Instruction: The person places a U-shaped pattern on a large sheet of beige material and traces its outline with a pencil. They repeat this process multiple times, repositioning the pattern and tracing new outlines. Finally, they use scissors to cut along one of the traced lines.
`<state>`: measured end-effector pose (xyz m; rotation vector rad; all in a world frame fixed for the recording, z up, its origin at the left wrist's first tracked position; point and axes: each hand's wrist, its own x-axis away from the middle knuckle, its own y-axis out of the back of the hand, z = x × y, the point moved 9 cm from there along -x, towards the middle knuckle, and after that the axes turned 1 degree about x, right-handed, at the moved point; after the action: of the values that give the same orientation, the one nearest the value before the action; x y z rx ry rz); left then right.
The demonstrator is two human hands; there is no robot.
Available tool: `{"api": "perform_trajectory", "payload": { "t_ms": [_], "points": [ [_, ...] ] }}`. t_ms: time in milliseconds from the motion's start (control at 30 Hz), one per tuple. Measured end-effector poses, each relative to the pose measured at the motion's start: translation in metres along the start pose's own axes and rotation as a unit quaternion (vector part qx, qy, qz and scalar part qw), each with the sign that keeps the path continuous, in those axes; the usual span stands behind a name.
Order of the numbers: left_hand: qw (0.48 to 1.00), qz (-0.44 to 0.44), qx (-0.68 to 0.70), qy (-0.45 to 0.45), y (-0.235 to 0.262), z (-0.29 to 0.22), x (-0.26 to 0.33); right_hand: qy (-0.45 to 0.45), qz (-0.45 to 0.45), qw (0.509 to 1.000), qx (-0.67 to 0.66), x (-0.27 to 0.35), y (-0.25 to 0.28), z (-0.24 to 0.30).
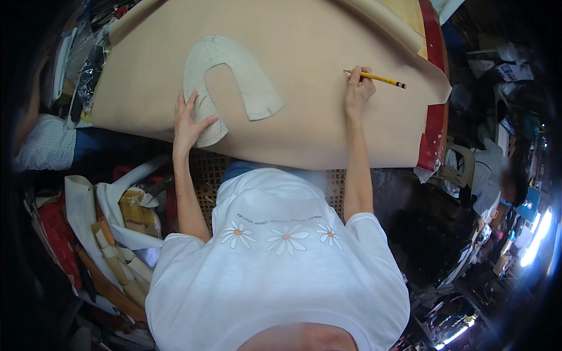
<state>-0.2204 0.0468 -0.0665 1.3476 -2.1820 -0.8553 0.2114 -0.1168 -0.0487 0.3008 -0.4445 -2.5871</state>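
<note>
A pale, U-shaped pattern piece [204, 61] with pencil marks lies flat on a large tan sheet of material [310, 123]. My left hand [188, 120] rests on the lower left arm of the pattern, fingers spread and thumb out across it. Off to the right, my right hand [358, 93] is closed round a yellow pencil [383, 78]. The pencil's point faces left, over the sheet; whether it touches the surface I cannot tell. Its eraser end points right. Nothing else lies between the two hands.
A rolled or folded edge [386, 23] of the sheet runs along the far right. The table's red edge [432, 117] shows there. Rolls of material [117, 245] stand at lower left. Plastic bags [91, 64] crowd the far left. Another person's sleeve [47, 143] is at left.
</note>
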Motion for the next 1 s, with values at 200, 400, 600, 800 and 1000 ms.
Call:
{"api": "perform_trajectory", "payload": {
  "t_ms": [200, 400, 600, 800, 1000],
  "points": [
    [0.999, -0.015, 0.028, 0.001, 0.001, 0.002, -0.002, 0.034, 0.059, 0.998, -0.005, 0.003, -0.012, 0.011],
    [0.998, -0.021, 0.058, 0.013, 0.001, 0.001, 0.001, 0.171, -0.056, 0.961, 0.212, 0.006, -0.003, 0.032],
    [0.992, -0.062, 0.107, -0.004, 0.01, 0.01, -0.001, 0.126, -0.142, 0.977, 0.098, -0.003, 0.094, 0.003],
    [0.965, -0.076, 0.249, 0.022, 0.006, 0.034, -0.017, 0.006, -0.218, 0.893, 0.394, 0.023, 0.234, -0.027],
    [0.968, 0.01, 0.231, 0.093, 0.006, 0.044, -0.038, 0.001, -0.138, 0.891, 0.433, -0.009, 0.246, -0.042]
  ]
}}
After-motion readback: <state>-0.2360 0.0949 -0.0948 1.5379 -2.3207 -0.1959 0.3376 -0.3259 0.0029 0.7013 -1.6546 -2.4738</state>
